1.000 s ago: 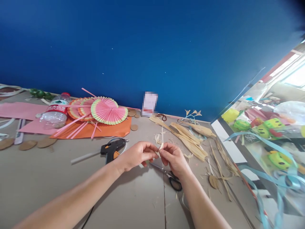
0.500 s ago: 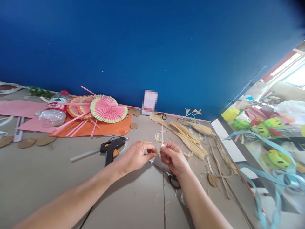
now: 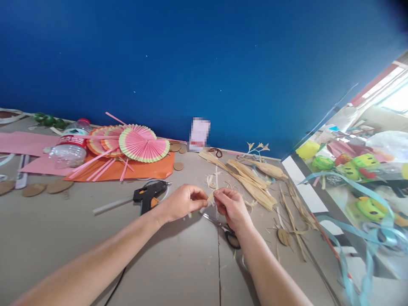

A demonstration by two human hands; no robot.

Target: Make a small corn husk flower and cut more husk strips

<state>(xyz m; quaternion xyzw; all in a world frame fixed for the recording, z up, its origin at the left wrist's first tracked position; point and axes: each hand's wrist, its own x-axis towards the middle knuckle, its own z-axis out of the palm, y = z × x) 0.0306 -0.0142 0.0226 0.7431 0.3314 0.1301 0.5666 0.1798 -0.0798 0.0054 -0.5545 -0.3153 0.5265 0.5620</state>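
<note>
Between my two hands is a small pale yellowish strip (image 3: 211,197) that looks like a piece of corn husk. My left hand (image 3: 185,202) pinches one end with thumb and fingertips. The fingertips of my right hand (image 3: 232,208) are closed at its other end. Beneath the hands lie scissors (image 3: 232,240) with black handles, their blades pointing left and partly under my right hand. To the left of my left hand rests a black glue gun (image 3: 146,195) with a glue stick (image 3: 111,206) at its back. Dried corn husks (image 3: 251,185) spread out beyond my right hand.
Pink paper fans (image 3: 145,144) lie on orange paper (image 3: 159,168) beside a plastic bottle (image 3: 68,146). Cardboard discs (image 3: 34,189) are at the left. Husk flowers (image 3: 258,147) stand near the blue wall (image 3: 204,63). Light-blue ribbon (image 3: 369,238) hangs at the right.
My hands have drawn slightly apart, showing more of the pale strip between them. The view has shifted a little; the things on the table lie as before.
</note>
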